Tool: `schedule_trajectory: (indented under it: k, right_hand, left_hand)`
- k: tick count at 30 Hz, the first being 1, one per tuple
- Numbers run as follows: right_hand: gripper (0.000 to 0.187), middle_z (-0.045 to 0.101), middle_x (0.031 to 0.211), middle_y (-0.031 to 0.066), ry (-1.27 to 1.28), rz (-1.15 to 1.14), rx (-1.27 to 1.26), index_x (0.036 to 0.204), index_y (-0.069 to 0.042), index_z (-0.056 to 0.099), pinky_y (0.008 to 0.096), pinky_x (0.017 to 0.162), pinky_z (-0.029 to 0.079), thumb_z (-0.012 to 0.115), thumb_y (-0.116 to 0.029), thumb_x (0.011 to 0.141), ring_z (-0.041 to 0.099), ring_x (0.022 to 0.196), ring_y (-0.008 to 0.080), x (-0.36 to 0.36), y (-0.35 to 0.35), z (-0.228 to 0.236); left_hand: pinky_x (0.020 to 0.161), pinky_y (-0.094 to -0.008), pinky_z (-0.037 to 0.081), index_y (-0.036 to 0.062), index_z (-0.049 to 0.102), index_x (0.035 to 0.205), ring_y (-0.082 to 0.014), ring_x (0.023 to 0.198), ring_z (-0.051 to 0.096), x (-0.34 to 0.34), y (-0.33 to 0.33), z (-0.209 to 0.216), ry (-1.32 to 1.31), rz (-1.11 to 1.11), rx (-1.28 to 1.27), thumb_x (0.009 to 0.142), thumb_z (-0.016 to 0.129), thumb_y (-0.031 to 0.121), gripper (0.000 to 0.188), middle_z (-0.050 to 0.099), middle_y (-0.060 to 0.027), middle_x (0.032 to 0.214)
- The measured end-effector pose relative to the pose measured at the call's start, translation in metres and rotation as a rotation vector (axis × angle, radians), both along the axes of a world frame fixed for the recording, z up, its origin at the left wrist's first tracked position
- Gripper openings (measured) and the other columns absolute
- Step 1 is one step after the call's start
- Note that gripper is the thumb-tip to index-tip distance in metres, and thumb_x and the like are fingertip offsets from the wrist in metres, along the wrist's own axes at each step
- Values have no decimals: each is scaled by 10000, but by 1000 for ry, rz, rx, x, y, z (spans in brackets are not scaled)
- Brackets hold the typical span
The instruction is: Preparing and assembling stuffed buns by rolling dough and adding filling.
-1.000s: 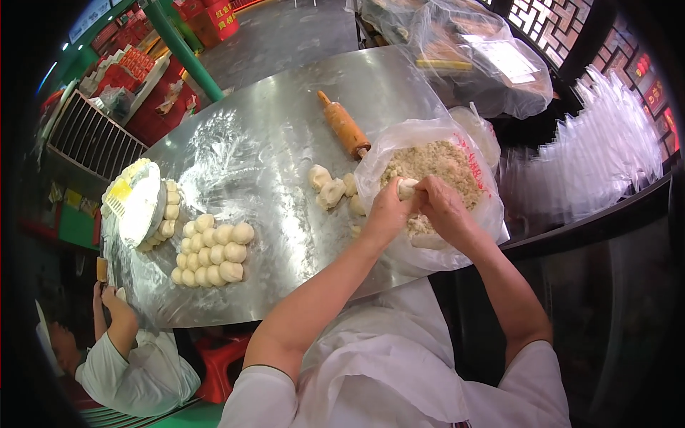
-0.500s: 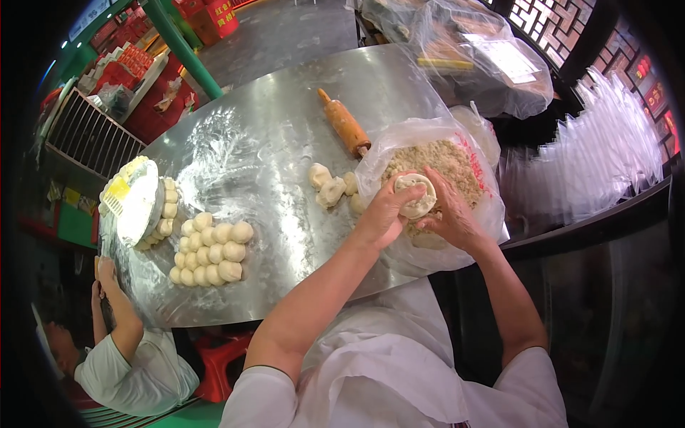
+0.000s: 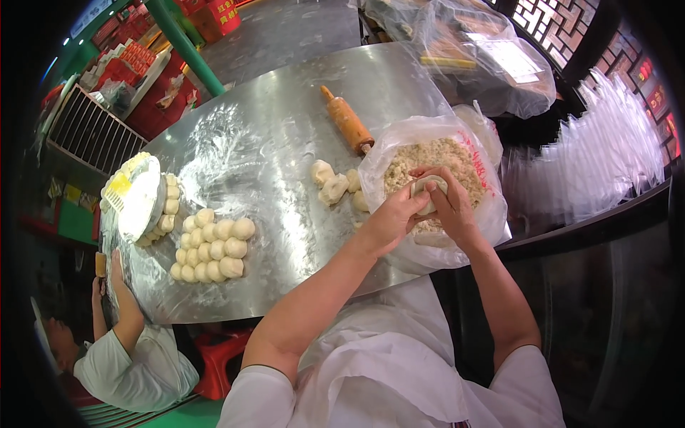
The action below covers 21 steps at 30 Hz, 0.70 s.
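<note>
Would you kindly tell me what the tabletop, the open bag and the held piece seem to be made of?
Tabletop: metal, probably stainless steel, smooth, with bright grey glare. Open bag: likely thin plastic, translucent and crinkled. Held piece: apparently dough, pale and matte, though partly hidden.

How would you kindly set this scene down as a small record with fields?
Left hand: holds a pale, rounded dough piece, partly hidden
Right hand: cupped around the same dough piece
Beneath hands: beige, crumbly mixture in a translucent white plastic bag
Left of bag: brown, cylindrical wooden rolling pin and whitish, rounded dough lumps
Further left: cream-coloured, round dough balls, close together in rows
Surface: silver metal table, white powder in places
Nearby: co-worker in a white short-sleeved top
</note>
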State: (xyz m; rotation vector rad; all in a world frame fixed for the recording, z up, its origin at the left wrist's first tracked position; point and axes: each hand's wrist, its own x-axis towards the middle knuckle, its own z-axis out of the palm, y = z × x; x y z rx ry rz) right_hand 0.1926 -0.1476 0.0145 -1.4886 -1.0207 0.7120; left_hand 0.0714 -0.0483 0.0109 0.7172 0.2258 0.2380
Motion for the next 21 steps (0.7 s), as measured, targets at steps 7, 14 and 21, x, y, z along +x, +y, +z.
schedule_trajectory:
  k: [7, 14, 21]
  right_hand:
    - [302, 605, 1244, 162, -691, -2, 144, 1194, -32, 586, 440, 1032, 419, 617, -206, 949, 550, 1199, 358, -7, 4, -4]
    - [274, 614, 1153, 157, -859, -11, 169, 1105, -7, 596, 448, 978, 433, 648, -160, 884, 565, 1123, 360, -30, 8, 7]
    - [232, 608, 1016, 139, -813, -8, -78, 1057, -45, 581, 442, 795, 488, 657, -195, 897, 595, 920, 343, -16, 15, -6]
  left_hand:
    - [945, -336, 524, 15, 566, 1218, -145, 1044, 636, -8, 11, -17, 170, 34, 243, 1024, 472, 122, 241, 638, -56, 1124]
    - [898, -320, 530, 51, 556, 1230, -157, 1028, 639, -24, 17, -11, 91, 31, -161, 1068, 422, 266, 301, 633, -43, 1142]
    - [953, -342, 520, 80, 547, 1276, -151, 1073, 632, -30, -2, 17, 79, 35, -52, 1068, 389, 505, 499, 632, -59, 1182]
